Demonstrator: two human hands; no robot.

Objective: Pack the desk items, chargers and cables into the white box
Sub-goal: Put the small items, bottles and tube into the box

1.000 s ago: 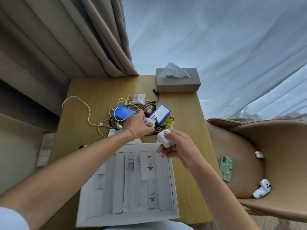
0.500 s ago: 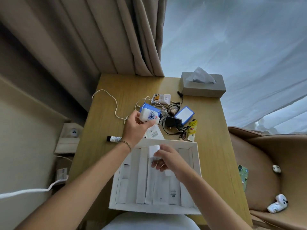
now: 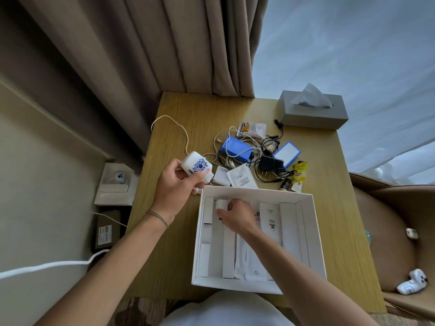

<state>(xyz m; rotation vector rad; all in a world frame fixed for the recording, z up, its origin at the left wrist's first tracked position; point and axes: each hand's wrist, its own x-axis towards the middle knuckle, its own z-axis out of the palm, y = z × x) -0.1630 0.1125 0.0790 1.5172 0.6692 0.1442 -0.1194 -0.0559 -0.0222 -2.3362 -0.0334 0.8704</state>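
Beige curtain (image 3: pixel 164 48) hangs behind the desk's far left corner; sheer white drape (image 3: pixel 353 55) to its right. Grey tissue box (image 3: pixel 312 114) at the far right desk corner, one tissue standing up. Tan chair (image 3: pixel 395 231) right of the desk, small white objects on its seat. Cardboard carton (image 3: pixel 107 229) on the floor, left.

No legible text. Print too small or blurred on the sachet (image 3: pixel 242 178), yellow packet (image 3: pixel 300 171), paper slips in the white box (image 3: pixel 315 234), and the floor box's label (image 3: pixel 105 236), left.
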